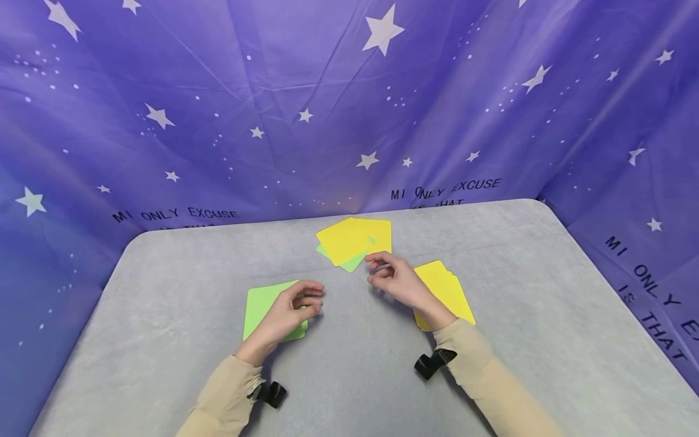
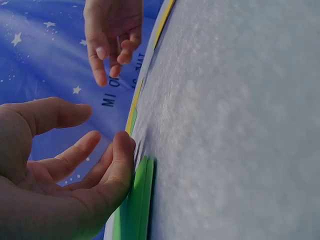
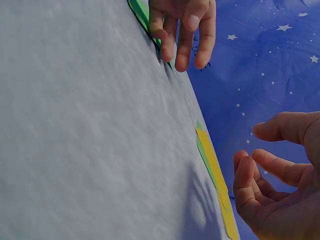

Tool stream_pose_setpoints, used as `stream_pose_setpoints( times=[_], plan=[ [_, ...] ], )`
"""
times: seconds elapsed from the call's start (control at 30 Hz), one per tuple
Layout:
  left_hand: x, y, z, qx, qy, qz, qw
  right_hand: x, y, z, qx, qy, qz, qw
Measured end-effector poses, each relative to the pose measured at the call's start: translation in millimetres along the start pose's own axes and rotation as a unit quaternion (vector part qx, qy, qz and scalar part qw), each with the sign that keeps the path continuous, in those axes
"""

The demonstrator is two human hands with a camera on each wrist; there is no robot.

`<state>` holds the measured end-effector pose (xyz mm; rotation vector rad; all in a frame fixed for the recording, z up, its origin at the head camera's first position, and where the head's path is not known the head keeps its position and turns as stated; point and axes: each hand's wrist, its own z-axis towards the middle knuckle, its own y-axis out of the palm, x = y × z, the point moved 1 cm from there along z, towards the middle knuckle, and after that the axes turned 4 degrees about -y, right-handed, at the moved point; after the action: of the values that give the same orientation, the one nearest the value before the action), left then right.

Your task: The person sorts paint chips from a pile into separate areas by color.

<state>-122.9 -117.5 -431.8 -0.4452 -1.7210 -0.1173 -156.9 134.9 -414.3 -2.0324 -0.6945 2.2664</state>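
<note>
A stack of green cards (image 1: pixel 262 303) lies at the left of the table, and my left hand (image 1: pixel 289 309) hovers over its right side with fingers loosely bent and nothing in them. To the right is a stack of yellow cards (image 1: pixel 445 288), partly covered by my right wrist. My right hand (image 1: pixel 401 280) is raised between that stack and a mixed pile at the back, its fingers loosely bent and holding nothing. In the mixed pile, yellow cards (image 1: pixel 349 240) lie fanned over green ones (image 1: pixel 354 262). Both palms show bare in the left wrist view.
The grey table (image 1: pixel 349 364) has rounded corners at the back. A purple-blue curtain (image 1: pixel 306 73) with white stars and printed lettering hangs behind it and along the sides. Each wrist carries a small black camera, one on the left (image 1: pixel 275 394) and one on the right (image 1: pixel 425 366).
</note>
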Motion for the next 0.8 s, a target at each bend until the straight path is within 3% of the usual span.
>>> stream_pose_setpoints(
  times=[0.3, 0.53, 0.8],
  plan=[
    [6.0, 4.9, 18.4, 0.023, -0.013, -0.016, 0.9995, -4, -16.7, 15, -0.016, -0.004, -0.049, 0.999],
    [15.3, 2.6, 41.2, 0.062, -0.007, -0.054, 0.9965, -3, -19.9, 30, -0.035, 0.011, 0.005, 0.999],
    [19.7, 3.0, 62.1, 0.069, -0.01, -0.04, 0.9968, 7, -24.1, 47, 0.021, 0.013, 0.09, 0.996]
  ],
)
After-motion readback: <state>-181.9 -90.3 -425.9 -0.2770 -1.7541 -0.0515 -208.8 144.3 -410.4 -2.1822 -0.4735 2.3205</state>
